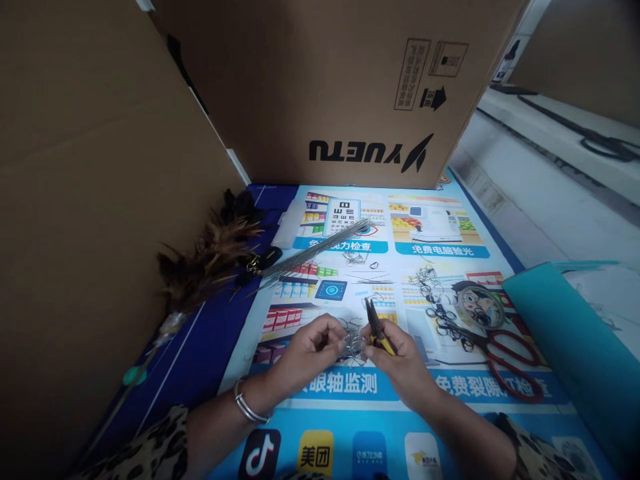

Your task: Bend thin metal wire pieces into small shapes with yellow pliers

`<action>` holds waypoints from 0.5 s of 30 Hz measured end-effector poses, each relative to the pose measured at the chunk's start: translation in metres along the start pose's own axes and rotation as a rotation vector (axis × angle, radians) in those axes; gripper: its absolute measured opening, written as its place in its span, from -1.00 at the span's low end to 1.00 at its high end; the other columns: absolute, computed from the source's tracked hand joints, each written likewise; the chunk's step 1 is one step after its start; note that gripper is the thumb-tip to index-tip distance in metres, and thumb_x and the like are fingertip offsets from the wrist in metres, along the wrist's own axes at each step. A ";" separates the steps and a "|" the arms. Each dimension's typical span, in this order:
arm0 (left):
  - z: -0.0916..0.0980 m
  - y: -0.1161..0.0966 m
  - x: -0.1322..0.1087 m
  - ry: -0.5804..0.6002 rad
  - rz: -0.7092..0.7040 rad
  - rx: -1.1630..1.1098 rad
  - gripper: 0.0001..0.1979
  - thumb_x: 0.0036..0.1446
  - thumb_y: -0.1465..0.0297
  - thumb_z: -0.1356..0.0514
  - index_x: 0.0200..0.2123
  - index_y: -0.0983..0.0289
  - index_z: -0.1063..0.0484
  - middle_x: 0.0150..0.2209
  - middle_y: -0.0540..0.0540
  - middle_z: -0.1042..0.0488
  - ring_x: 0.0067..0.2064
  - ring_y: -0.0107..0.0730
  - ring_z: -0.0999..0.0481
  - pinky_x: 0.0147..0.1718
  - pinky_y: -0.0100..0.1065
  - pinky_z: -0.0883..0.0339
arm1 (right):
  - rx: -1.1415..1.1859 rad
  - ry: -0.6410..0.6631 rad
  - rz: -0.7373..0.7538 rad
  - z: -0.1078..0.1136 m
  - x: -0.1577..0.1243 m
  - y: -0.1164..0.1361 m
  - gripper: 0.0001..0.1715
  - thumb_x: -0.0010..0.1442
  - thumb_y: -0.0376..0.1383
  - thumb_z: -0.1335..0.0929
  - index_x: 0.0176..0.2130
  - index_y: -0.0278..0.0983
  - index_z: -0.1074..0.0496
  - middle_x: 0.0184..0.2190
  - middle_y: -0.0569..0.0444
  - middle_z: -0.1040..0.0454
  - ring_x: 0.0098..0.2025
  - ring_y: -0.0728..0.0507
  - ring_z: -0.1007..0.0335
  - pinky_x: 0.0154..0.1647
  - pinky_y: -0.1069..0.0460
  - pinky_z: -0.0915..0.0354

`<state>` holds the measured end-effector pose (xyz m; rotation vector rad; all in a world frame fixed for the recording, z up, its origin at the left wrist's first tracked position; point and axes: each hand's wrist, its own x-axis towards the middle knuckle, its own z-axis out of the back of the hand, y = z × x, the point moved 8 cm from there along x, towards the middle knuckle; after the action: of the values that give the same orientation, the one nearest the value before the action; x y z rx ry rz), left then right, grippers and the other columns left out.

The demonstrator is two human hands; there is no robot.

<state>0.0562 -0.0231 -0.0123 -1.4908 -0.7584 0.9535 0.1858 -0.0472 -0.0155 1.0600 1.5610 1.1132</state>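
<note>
My left hand (316,343) is closed, thumb and fingertips pinched at a small tangle of thin silvery wire (354,344). How much of the wire is in the pinch and how much lies on the printed sheet is hard to tell. Closed around pliers (371,317) with yellow handles and dark jaws, my right hand (395,357) is just right of the wire. The plier jaws point up and away from me, and my right fingertips are close to the tangle too. Beyond my hands lie a bundle of straight thin wires (320,248) and a few loose wire bits (357,258).
Red-handled scissors (510,350), a round clear dish (480,305) and several small black wire loops (440,313) lie to the right. A teal box (565,320) stands farther right. Brown feathers (210,250) lie left. Cardboard boxes (280,80) wall the back and left.
</note>
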 end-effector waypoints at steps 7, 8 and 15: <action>-0.001 0.003 -0.001 0.012 0.007 -0.020 -0.83 0.09 0.35 -0.12 -0.26 0.30 -0.28 -0.53 -0.08 -0.21 -0.51 -0.55 -0.20 -0.51 -0.49 -0.09 | -0.001 -0.021 0.005 0.001 0.001 -0.001 -0.84 0.06 -0.31 -0.33 -0.27 -0.24 -0.31 -0.41 0.14 -0.30 -0.38 -0.03 -0.22 -0.38 0.08 -0.18; -0.001 0.002 -0.001 0.019 0.005 -0.012 -0.84 0.09 0.35 -0.12 -0.26 0.31 -0.29 -0.53 -0.07 -0.21 -0.50 -0.55 -0.20 -0.50 -0.49 -0.09 | 0.000 -0.024 0.004 0.001 0.001 -0.001 -0.84 0.06 -0.31 -0.33 -0.27 -0.25 -0.31 -0.41 0.14 -0.29 -0.39 -0.02 -0.22 -0.39 0.08 -0.17; 0.002 0.001 0.000 -0.002 -0.029 0.014 -0.91 0.09 0.41 -0.11 -0.34 0.33 -0.30 -0.53 -0.07 -0.19 -0.49 -0.56 -0.19 -0.49 -0.50 -0.09 | -0.028 -0.016 0.017 0.000 0.001 0.005 -0.87 0.06 -0.33 -0.33 -0.30 -0.26 -0.30 -0.43 0.16 -0.25 -0.41 0.01 -0.17 -0.41 0.11 -0.14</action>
<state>0.0547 -0.0222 -0.0137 -1.4627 -0.7719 0.9369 0.1863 -0.0453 -0.0108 1.0629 1.5221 1.1321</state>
